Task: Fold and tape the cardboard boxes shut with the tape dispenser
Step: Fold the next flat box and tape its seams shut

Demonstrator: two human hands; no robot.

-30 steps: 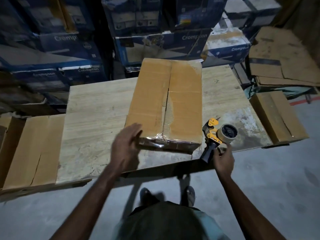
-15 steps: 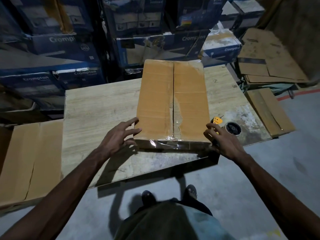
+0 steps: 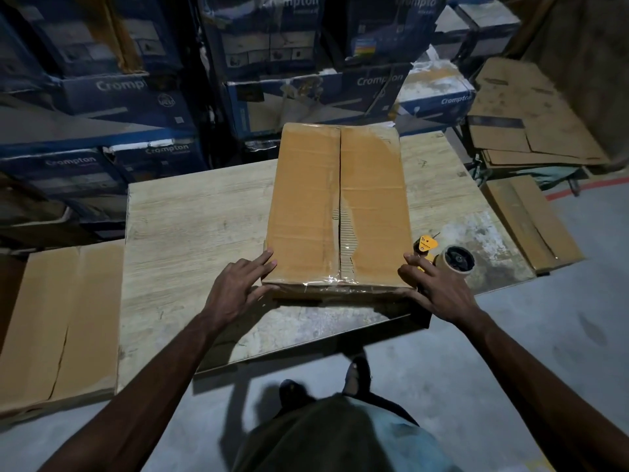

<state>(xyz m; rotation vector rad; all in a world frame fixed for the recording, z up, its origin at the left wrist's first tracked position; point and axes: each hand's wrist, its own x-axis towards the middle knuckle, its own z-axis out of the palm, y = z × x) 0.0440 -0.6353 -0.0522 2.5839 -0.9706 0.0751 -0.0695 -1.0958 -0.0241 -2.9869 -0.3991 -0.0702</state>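
Observation:
A brown cardboard box lies on the wooden table, its two top flaps closed with a seam down the middle and clear tape over the near end. My left hand holds the box's near left corner, fingers on the side and thumb on the front edge. My right hand holds the near right corner the same way. The yellow tape dispenser lies on the table just right of the box, behind my right hand, with nothing touching it.
Flattened cardboard lies left of the table, more cardboard at the right and a pile at the far right. Stacked blue printed cartons stand right behind the table. My feet are at the table's near edge on grey floor.
My right hand let go of the tape dispenser, which now lies on the table, and moved to the box's right corner. My left hand slid onto the left corner. The box straightened.

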